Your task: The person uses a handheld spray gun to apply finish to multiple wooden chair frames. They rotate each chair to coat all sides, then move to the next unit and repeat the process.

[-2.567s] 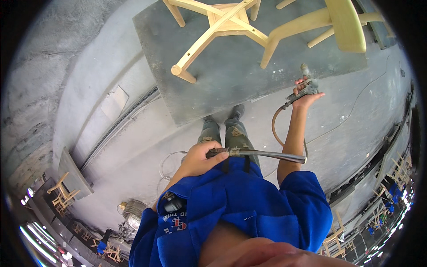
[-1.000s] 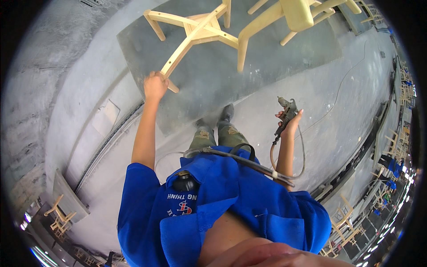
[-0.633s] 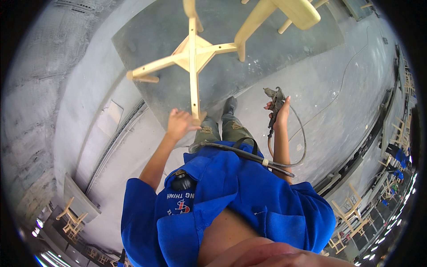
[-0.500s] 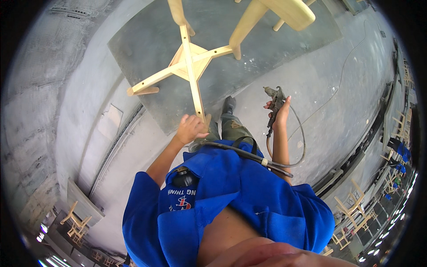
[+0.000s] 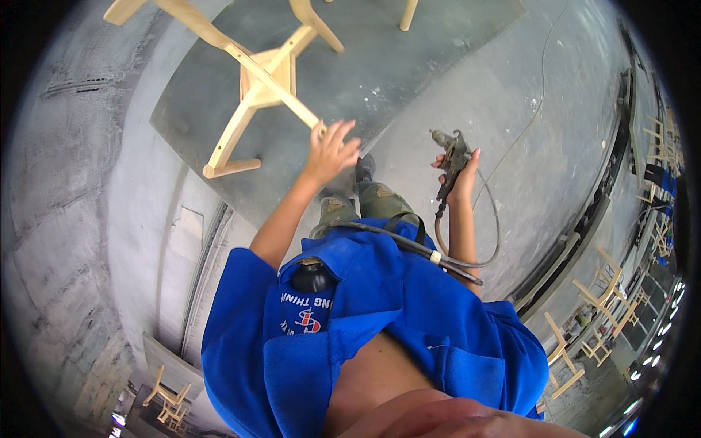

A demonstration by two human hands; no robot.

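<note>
A pale, unfinished wooden chair frame (image 5: 268, 80) fills the upper left, its crossed rails meeting over a square centre panel. My left hand (image 5: 332, 153) is at the near end of one rail, fingers apart; whether it touches the wood is hard to tell. In my right hand (image 5: 460, 171) is a dark, stained spray gun (image 5: 454, 162), its nozzle pointing up and left. A hose (image 5: 498, 226) loops from the gun past my right forearm to my waist.
The chair is over a dark grey board (image 5: 409, 80) on the pale floor. A thin cord (image 5: 542, 95) trails across the floor at right. More wooden chairs (image 5: 602, 288) stand at the far right, others (image 5: 169, 400) at the lower left. A black rail edge (image 5: 577, 241) runs along the right.
The chair has turned and shifted left in the picture. My left hand has moved up and slightly right, its fingers spreading. My right hand still holds the spray gun in nearly the same place.
</note>
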